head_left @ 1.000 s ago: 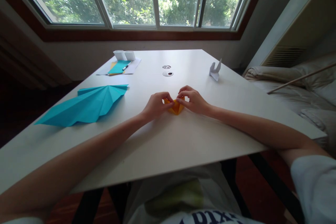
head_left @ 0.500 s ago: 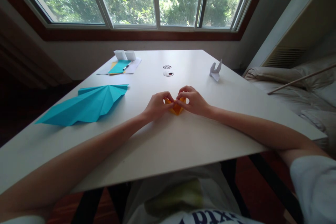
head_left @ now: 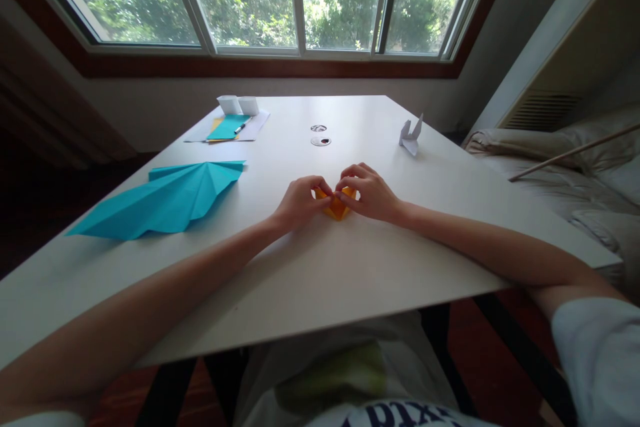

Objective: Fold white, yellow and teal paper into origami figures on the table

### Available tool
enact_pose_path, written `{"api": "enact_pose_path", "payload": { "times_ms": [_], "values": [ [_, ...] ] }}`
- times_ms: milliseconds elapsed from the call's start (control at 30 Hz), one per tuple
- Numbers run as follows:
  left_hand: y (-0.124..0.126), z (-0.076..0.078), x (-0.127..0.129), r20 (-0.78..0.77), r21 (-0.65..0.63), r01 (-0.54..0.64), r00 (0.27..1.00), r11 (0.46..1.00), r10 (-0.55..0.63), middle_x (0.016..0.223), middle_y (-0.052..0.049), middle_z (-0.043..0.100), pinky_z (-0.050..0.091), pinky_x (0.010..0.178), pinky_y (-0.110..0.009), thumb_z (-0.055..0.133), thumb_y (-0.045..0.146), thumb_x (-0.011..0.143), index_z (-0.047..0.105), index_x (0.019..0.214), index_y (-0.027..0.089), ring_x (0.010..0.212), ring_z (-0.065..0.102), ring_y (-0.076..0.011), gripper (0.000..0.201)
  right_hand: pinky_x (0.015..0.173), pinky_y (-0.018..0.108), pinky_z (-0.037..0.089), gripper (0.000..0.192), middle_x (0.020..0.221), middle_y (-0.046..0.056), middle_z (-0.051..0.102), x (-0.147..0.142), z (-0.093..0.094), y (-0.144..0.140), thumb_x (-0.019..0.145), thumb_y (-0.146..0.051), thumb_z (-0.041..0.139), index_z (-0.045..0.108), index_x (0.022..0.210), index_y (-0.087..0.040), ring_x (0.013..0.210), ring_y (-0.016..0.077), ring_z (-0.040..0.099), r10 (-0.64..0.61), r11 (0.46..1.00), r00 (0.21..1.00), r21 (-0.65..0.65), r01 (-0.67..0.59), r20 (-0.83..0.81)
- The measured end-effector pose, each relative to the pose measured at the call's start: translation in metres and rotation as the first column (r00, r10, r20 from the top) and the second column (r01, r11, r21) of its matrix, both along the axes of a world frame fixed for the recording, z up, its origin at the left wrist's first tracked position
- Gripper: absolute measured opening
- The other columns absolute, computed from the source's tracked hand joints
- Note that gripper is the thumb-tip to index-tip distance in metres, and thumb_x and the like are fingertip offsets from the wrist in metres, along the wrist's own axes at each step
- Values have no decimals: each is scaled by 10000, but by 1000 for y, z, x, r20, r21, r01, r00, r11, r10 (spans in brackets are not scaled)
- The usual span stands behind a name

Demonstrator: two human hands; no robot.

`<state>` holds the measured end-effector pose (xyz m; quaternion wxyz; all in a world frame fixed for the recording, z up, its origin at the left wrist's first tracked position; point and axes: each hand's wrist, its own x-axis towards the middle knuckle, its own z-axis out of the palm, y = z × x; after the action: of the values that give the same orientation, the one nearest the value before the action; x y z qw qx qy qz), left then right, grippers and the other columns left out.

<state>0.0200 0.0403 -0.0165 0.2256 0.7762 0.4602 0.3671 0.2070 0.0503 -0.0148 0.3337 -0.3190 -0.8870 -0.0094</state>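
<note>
A small piece of folded orange paper (head_left: 339, 209) is held just over the white table (head_left: 300, 280), its lower point at or near the surface. My left hand (head_left: 303, 201) pinches its left side between thumb and fingers. On the other side my right hand (head_left: 369, 192) pinches it too, with the fingers arched above. The two thumbs almost meet at the paper's middle. My fingers hide its upper part and some of its folds.
Left of my hands lies a large creased blue paper (head_left: 170, 203). Behind it are coloured sheets (head_left: 226, 127) with a pen (head_left: 243, 125) and two white paper boxes (head_left: 238, 105). A white folded paper figure (head_left: 411, 138) stands at right. Two round discs (head_left: 320, 141) lie near the centre.
Both hands keep their pinch on the orange paper. Its right side shows slightly more spread beside my right fingers. All else stays in place.
</note>
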Motion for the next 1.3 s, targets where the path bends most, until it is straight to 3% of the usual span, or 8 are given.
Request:
{"api": "enact_pose_path", "payload": {
  "times_ms": [100,200,333,533,667,900,1167,1300],
  "values": [
    [-1,0,0,40,39,16,999,999,-18,836,-49,642,471,598,-254,645,319,709,636,777,162,728,595,-155,171,770,358,436,99,907,56,592,2,0,3,799,-246,566,656,772,-217,838,193,516,-4,1000,999,16,5,-51],
    [-2,2,0,157,69,-35,987,997,24,1062,-77,591,487,610,-251,650,377,720,581,987,180,824,598,-162,339,785,359,444,85,902,56,562,5,0,10,787,-228,579,658,761,-214,863,190,519,-49,999,976,1,50,-213],
    [-1,2,0,355,-17,-81,931,997,81,1124,-83,559,501,681,-283,629,323,739,515,1060,180,880,598,-168,370,687,313,463,119,880,48,531,9,0,22,773,-297,611,668,776,-193,815,163,532,-179,976,878,-194,101,-443],
    [-2,1,3,581,-261,166,814,951,17,1064,-118,638,490,858,-395,744,261,649,541,1071,125,956,619,-225,488,663,274,455,222,882,36,563,8,-3,27,760,-393,627,674,793,-178,763,126,541,-227,933,756,-360,-12,-614],
    [-5,3,5,640,-263,291,766,920,-59,1099,-109,648,470,904,-391,761,248,652,568,1064,130,1010,610,-234,470,643,266,448,229,890,34,553,4,-5,22,744,-400,646,676,793,-179,760,123,537,-200,915,733,-392,-98,-650],
    [-3,1,4,710,-245,346,700,906,-76,991,-79,681,469,863,-355,758,217,653,586,1032,131,938,630,-205,425,607,254,417,244,852,27,539,1,-2,13,734,-415,655,686,778,-177,738,116,522,-171,894,784,-428,-131,-597],
    [-1,3,4,718,-272,293,696,917,-9,862,-54,684,466,719,-306,764,242,625,628,935,129,774,623,-160,357,599,256,436,290,848,40,558,-1,-1,10,722,-456,653,660,757,-168,744,131,533,-122,863,825,-469,-187,-552],
    [-1,3,3,701,-277,231,713,933,32,870,-58,685,451,679,-278,767,239,611,646,905,127,759,609,-152,337,631,254,454,310,806,16,563,-1,-2,9,744,-465,623,595,863,-180,728,118,529,-127,836,803,-499,-229,-582]
  ]
}}
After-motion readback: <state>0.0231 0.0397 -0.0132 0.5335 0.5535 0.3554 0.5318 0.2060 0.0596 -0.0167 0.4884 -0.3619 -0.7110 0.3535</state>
